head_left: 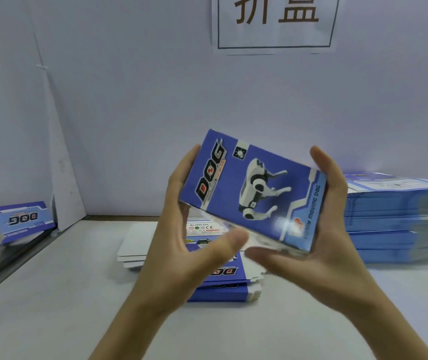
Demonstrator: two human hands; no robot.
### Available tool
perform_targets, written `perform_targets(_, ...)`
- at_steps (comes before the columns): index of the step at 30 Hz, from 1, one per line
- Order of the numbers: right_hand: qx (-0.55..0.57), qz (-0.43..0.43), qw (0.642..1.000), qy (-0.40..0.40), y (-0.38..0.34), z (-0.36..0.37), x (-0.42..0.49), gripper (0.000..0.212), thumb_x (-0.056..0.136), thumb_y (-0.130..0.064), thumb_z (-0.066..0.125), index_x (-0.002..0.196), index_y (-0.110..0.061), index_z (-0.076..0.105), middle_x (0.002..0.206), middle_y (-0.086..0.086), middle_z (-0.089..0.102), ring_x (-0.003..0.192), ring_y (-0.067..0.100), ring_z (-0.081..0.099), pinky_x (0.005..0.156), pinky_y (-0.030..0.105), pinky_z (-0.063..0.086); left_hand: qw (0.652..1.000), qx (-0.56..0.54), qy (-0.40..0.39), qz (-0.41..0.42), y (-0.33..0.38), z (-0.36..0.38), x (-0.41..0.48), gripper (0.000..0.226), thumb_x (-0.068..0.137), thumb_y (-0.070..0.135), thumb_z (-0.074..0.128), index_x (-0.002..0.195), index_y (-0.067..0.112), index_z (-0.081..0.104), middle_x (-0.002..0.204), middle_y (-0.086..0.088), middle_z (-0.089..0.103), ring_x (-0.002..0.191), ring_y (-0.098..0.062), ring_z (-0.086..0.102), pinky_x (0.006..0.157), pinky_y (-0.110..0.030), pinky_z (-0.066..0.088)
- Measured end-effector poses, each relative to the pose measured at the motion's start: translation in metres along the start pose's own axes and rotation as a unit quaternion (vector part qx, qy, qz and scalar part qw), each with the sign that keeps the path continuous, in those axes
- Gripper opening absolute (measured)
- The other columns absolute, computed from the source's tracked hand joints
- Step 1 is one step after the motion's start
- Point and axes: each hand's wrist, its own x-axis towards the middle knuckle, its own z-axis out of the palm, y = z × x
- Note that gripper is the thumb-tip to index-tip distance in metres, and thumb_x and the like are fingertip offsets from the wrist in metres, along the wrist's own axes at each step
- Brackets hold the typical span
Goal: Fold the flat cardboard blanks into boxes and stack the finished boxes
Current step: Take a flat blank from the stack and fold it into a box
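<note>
A blue box (pixel 254 193) printed with "DOG" and a white robot dog is held tilted in the air above the table. My left hand (pixel 189 229) grips its left side, thumb below near the bottom edge. My right hand (pixel 322 224) grips its right end, fingers behind and thumb under the lower edge. Below the box lies a small pile of flat blue blanks (pixel 223 281) on the table. A tall stack of flat blanks (pixel 395 219) stands at the right. One folded box (pixel 23 219) lies at the far left.
The white table (pixel 64 294) is bounded by white wall panels behind and to the left. A paper sign (pixel 275 22) with dark characters hangs on the back wall. A dark strip (pixel 12 258) runs along the table's left edge.
</note>
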Motion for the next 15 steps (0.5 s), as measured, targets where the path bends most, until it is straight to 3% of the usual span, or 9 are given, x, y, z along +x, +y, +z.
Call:
perform_targets(2, -0.019, -0.015, 0.999, 0.025, 0.0, -0.008, 0.001, 0.099, 0.064, -0.008, 0.082, 0.142, -0.019, 0.022, 0.125, -0.031, 0.053, 0.113, -0.001, 0.06, 0.085, 0.011, 0.051, 0.997, 0.057, -0.013, 0.045, -0.001, -0.003, 0.001, 0.087, 0.071, 0.029, 0.08, 0.141, 0.046, 0.032, 0.135, 0.019, 0.053, 0.125, -0.016, 0.053, 0.081, -0.026, 0.057)
perform_targets(5, 0.001, -0.005, 0.999, 0.052, -0.006, -0.008, 0.006, 0.081, 0.061, -0.016, 0.083, 0.126, -0.028, 0.036, 0.116, -0.014, 0.061, 0.104, 0.015, 0.067, 0.078, 0.019, 0.055, 0.991, 0.083, 0.038, 0.098, -0.004, -0.003, 0.003, 0.07, 0.078, 0.033, 0.073, 0.138, 0.042, 0.037, 0.13, 0.024, 0.055, 0.126, -0.01, 0.051, 0.082, -0.012, 0.051)
perform_targets(11, -0.025, 0.008, 0.999, 0.045, -0.003, 0.002, 0.002, 0.077, 0.067, -0.021, 0.082, 0.123, -0.031, 0.031, 0.115, -0.015, 0.061, 0.101, 0.013, 0.069, 0.076, 0.018, 0.055, 0.993, 0.052, 0.017, 0.101, -0.003, -0.007, 0.002, 0.07, 0.078, 0.05, 0.07, 0.14, 0.043, 0.039, 0.133, 0.009, 0.056, 0.128, -0.019, 0.051, 0.081, -0.018, 0.054)
perform_targets(15, -0.084, -0.022, 0.994, 0.068, 0.001, 0.003, 0.003, 0.078, 0.069, -0.024, 0.08, 0.127, -0.026, 0.028, 0.118, -0.029, 0.055, 0.105, 0.001, 0.064, 0.079, 0.009, 0.051, 0.996, 0.067, 0.012, 0.062, -0.001, -0.009, 0.004, 0.066, 0.081, 0.042, 0.071, 0.14, 0.042, 0.04, 0.132, 0.011, 0.057, 0.126, -0.015, 0.053, 0.08, -0.015, 0.053)
